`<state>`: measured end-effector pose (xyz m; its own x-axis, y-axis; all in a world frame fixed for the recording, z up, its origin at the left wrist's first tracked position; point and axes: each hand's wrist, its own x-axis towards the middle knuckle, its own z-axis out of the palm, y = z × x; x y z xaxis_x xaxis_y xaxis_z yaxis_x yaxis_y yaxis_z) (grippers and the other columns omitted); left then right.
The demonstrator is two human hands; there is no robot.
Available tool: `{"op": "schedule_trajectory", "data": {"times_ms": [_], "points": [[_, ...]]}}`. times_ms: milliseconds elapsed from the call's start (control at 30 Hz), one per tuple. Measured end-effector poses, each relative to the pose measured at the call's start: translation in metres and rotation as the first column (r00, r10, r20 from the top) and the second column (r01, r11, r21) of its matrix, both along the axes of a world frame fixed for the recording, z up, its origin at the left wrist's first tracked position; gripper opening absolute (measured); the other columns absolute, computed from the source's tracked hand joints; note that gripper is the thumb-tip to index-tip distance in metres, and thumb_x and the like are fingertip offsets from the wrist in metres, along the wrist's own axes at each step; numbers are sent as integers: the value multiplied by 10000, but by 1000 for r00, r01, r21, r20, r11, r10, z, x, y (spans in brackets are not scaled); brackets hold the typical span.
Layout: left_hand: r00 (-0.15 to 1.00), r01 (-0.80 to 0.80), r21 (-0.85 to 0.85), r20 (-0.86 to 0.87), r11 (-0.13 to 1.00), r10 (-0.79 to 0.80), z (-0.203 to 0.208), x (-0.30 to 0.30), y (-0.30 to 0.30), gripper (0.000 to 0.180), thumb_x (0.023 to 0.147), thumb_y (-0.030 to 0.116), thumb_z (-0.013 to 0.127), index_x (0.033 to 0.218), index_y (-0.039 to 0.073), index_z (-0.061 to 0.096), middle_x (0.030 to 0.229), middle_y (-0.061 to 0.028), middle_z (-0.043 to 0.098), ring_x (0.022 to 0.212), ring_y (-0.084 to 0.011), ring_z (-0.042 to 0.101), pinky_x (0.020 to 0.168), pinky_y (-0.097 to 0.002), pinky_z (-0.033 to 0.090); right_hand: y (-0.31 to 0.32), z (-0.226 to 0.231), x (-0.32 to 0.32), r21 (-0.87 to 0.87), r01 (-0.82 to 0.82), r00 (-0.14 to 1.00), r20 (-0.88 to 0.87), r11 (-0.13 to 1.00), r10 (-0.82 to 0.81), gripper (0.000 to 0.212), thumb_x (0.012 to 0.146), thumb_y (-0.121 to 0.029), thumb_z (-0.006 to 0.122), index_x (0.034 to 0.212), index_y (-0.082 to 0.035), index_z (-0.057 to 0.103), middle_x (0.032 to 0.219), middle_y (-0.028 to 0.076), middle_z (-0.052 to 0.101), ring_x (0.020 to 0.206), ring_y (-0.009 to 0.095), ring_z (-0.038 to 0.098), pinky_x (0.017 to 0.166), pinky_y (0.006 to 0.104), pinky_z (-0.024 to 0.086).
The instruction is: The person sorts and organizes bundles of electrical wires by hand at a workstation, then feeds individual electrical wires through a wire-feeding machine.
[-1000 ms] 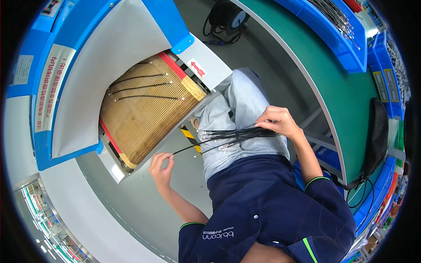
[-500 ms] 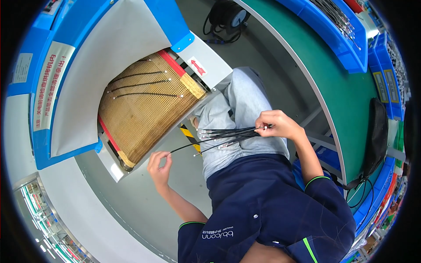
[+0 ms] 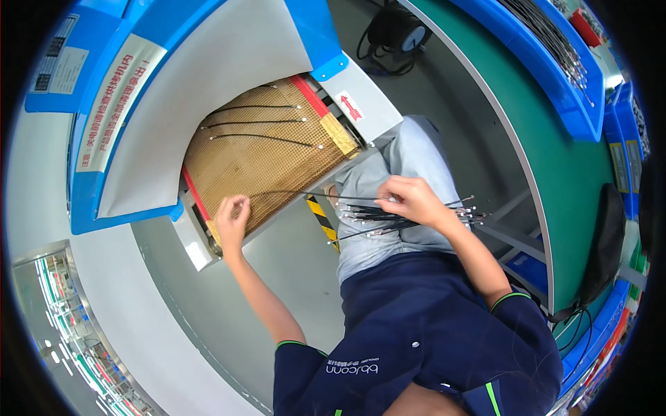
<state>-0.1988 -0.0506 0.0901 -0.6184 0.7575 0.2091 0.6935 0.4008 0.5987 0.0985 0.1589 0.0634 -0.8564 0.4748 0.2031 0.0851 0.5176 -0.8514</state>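
A thin black cable (image 3: 312,195) stretches between my hands, bowing slightly upward. My left hand (image 3: 232,215) pinches one end over the near edge of a brown mesh conveyor belt (image 3: 270,163). Above my lap, my right hand (image 3: 411,199) has its fingers closed on the cable's other end. A loose bundle of black cables (image 3: 378,213) with small metal-looking ends lies across my thighs, partly under my right hand and wrist. Several similar cables (image 3: 267,123) lie spaced apart on the belt, running roughly side by side.
A blue and white machine (image 3: 201,76) with a pale curtain covers the belt's far part. To the right, a green-topped table (image 3: 555,187) carries a blue bin of cables (image 3: 555,62). A black cable reel (image 3: 395,31) stands on the floor behind.
One cable has come away from the bundle and is now stretched between both hands. My left hand has moved left to the belt edge; the bundle now rests on my lap.
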Motion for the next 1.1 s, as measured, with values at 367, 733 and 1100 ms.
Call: {"op": "schedule_trajectory", "data": {"times_ms": [367, 733, 1100], "points": [[1000, 23, -14, -15, 1000, -23, -33, -113, 30, 116, 812, 95, 636, 877, 2, 609, 946, -61, 569, 786, -141, 548, 688, -255, 446, -25, -14, -81, -283, -14, 996, 80, 959, 38, 427, 758, -139, 678, 1147, -50, 524, 904, 102, 622, 669, 196, 597, 644, 307, 493], [981, -151, 219, -90, 964, 174, -42, -81, 17, 334, 851, 96, 582, 1174, 48, 512, 1157, -107, 495, 1019, -231, 524, 863, -316, 428, 6, -36, 45, 98, -68, 875, 485, 993, 12, 227, 744, -183, 673, 905, -36, 607, 849, 127, 602, 861, 284, 561, 781, 383, 447], [966, 184, 175, 151, 967, -211, -55, 117, 36, 194, 803, -13, 561, 983, 41, 610, 989, -107, 592, 943, -261, 561, 833, -329, 445, 7, -40, 66, 14, -85, 856, 512, 996, 66, 149, 704, -130, 680, 739, -30, 574, 755, 103, 580, 777, 298, 556, 737, 387, 430]]}}
